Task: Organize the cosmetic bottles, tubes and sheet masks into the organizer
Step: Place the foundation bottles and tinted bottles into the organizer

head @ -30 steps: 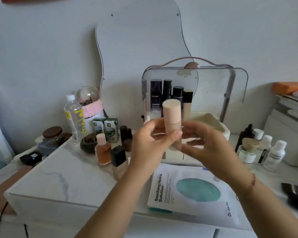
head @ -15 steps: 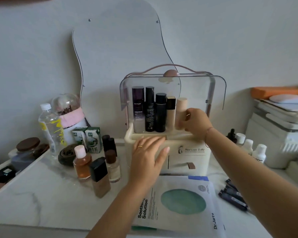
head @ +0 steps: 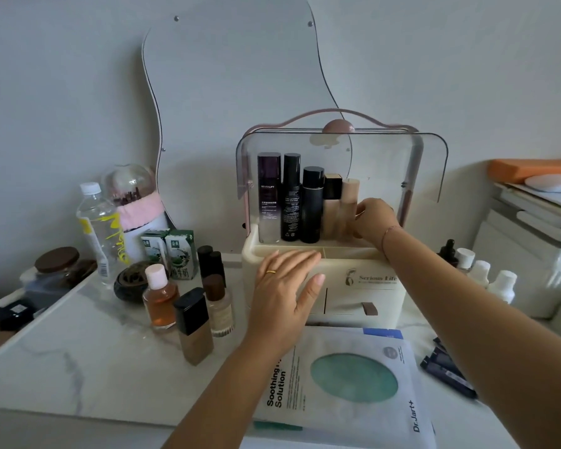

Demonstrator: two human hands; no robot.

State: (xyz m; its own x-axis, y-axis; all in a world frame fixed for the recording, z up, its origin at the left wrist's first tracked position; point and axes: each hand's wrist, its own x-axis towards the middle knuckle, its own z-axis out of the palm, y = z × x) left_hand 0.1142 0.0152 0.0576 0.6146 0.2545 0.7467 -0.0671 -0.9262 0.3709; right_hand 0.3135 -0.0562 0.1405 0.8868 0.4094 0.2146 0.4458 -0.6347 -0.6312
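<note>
Seemingly between right fingers (head: pixel 362 213), peach bottle (head: pixel 349 197) upright in organizer (head: pixel 378 294).

A home dressing corner is shown. A wavy frameless mirror (head: pixel 234 92) is fixed to a plain wall above a marble-patterned desk (head: pixel 94 361). A cream cosmetics organizer (head: pixel 370 294) with a clear lid is stood on it, and loose make-up bottles (head: pixel 193 325), a water bottle (head: pixel 99 228) and small milk cartons (head: pixel 172 254) are gathered beside it.

left hand (head: pixel 285 286): gold ring (head: pixel 270 271) | right hand (head: pixel 374 218): thin bracelet (head: pixel 390 231) at wrist
</note>
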